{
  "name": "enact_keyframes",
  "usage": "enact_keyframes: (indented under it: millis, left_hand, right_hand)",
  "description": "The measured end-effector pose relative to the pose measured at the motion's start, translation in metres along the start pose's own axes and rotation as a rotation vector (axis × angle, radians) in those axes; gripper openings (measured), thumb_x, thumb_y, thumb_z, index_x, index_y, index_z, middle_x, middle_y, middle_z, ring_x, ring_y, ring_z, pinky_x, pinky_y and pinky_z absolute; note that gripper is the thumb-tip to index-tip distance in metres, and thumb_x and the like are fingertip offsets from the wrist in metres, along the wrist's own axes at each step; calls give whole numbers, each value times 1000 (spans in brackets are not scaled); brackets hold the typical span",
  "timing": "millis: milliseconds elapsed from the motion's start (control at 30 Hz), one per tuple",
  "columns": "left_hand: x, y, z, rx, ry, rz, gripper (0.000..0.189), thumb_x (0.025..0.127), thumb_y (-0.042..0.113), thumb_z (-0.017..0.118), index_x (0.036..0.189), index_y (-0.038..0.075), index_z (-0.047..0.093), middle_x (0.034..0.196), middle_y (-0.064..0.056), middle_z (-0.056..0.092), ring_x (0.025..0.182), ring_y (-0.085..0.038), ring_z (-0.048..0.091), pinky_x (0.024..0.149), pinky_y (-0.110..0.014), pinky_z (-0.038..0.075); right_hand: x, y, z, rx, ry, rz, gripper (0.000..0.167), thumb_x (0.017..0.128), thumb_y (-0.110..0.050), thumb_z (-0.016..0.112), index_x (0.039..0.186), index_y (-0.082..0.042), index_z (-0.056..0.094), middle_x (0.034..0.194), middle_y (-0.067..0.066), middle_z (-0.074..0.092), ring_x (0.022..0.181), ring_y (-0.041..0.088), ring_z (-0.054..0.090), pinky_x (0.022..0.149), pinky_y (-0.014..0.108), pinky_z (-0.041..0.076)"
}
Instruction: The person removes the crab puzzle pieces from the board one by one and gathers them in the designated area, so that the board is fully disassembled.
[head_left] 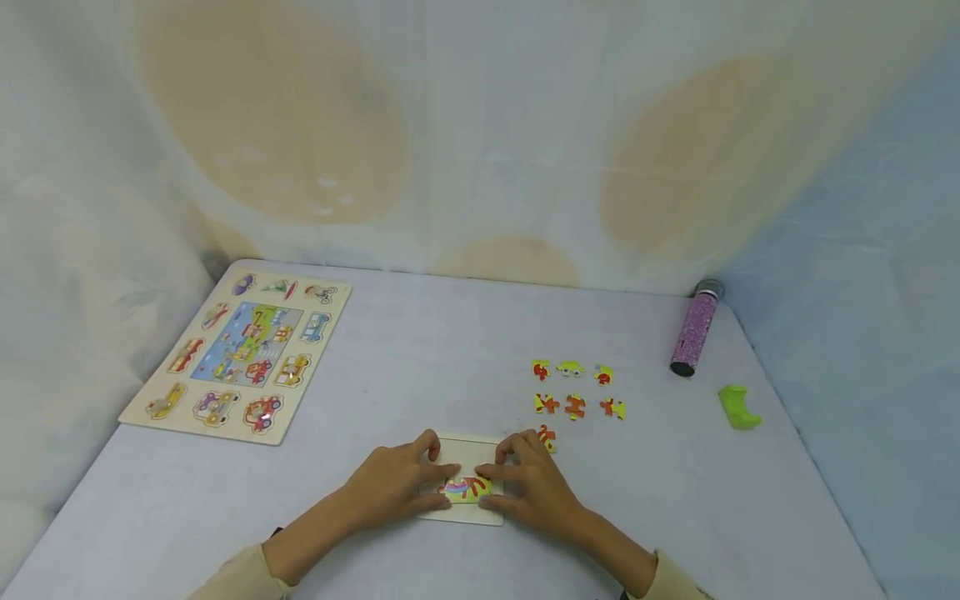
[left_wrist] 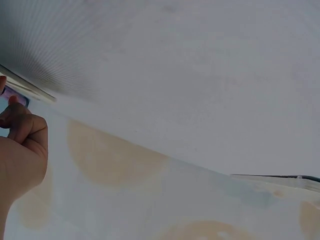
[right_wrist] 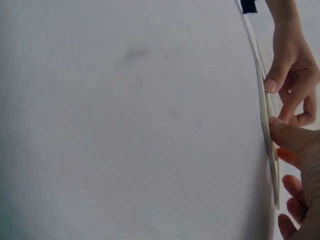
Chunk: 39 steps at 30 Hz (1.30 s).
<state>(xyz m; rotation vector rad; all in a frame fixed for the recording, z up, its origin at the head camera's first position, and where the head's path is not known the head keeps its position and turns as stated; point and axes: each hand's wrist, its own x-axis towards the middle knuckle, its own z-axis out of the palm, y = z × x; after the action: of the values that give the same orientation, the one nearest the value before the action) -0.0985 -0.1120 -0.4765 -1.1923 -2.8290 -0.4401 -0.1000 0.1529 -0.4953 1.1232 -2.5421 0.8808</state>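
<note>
A small pale wooden puzzle tray (head_left: 471,451) lies near the front of the table in the head view. In its lower part sits a strip of joined puzzle pieces (head_left: 467,490), yellow with red and purple. My left hand (head_left: 393,482) pinches the strip's left end between thumb and index finger. At the other end, the right hand (head_left: 536,487) does the same, its remaining fingers bent above the tray. Only part of the left hand (left_wrist: 22,150) shows in the left wrist view. The right wrist view sees the tray's edge (right_wrist: 267,130) side-on, fingers hiding the pieces.
Several loose puzzle pieces (head_left: 575,406) lie in rows right of the tray, one partly behind the right hand. A larger vehicle puzzle board (head_left: 225,412) is at left. A purple glittery tube (head_left: 693,333) and a green curved object (head_left: 737,407) lie at right.
</note>
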Motion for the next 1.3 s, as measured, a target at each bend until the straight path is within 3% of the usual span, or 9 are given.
enact_keyframes:
  millis: [233,433,767,1100,1300]
  left_hand:
    - [2,1,2,64,107,134,22,86,44,75,100,27,77,100,7,51,61,1,41,49,-15,37]
    - [4,1,0,13,147,150,18,81,39,80,91,25,74,102,9,50,61,2,37,50,-12,32]
    - [8,2,-9,-23,105,153,20,78,39,79,89,22,76,101,10,51,64,3,38,52,-12,33]
    - [7,2,-13,-130,26,84,19,78,36,79,87,20,77,98,12,46,62,2,39,56,-13,34]
    - [8,-1,-17,-136,5,90,17,79,29,81,92,19,76,101,9,47,62,1,39,57,-14,36]
  right_hand:
    - [-2,0,0,24,22,17,38,73,-33,87,108,-19,79,100,-3,51,101,17,42,87,32,40]
    - [-2,0,1,34,16,41,37,73,-36,87,106,-21,80,99,-2,52,99,18,42,86,31,38]
    - [2,-3,0,12,-7,68,39,70,-39,88,105,-24,80,96,-2,51,96,16,40,86,31,34]
    - [2,-5,1,11,4,49,39,68,-38,89,104,-25,80,94,-2,50,93,17,40,83,31,33]
    - [0,-5,2,-3,7,59,40,67,-39,89,104,-26,80,94,-5,48,92,16,40,83,29,33]
